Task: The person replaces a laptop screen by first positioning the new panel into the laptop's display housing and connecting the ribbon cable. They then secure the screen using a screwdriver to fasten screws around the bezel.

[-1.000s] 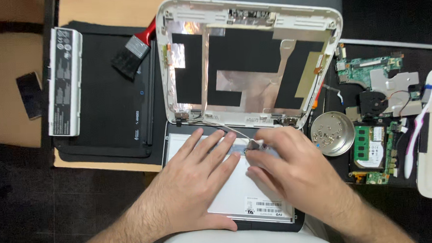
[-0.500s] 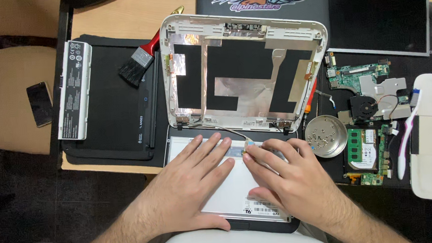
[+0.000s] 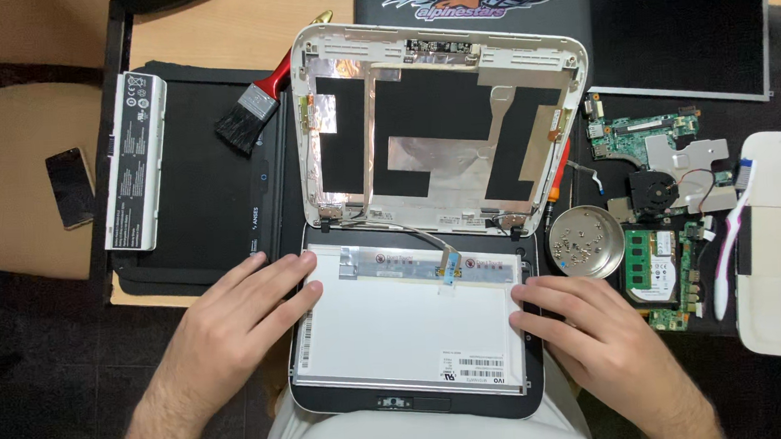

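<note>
**Head view: a loose display panel framed by two flat hands**

Head camera, nearest first: the pale rectangular screen panel [image 3: 411, 321] is seen lying back-side up in the dark laptop base tray [image 3: 418, 403], close to the person's lap. The left hand [image 3: 235, 321] is laid flat, fingers spread, its fingertips touching the panel's left edge; nothing is grasped. The right hand [image 3: 592, 329] is likewise spread and unclenched, resting at the panel's right edge on the tray rim.

Beyond the panel, a thin grey cable [image 3: 413, 233] is run from the hinge line to the blue-taped connector [image 3: 449, 268] on the panel's top strip. Farther still, the white plastic lid shell with foil strips [image 3: 444, 128] stands opened flat on the desk.

To the right, a round metal dish of screws [image 3: 586, 240] sits just beside the tray, with a green circuit board [image 3: 640, 135] behind it.

A risk is judged here: were the panel lifted or slid while tethered, the cable or connector could be torn. The dish could also be knocked by the right wrist and screws scattered.
</note>
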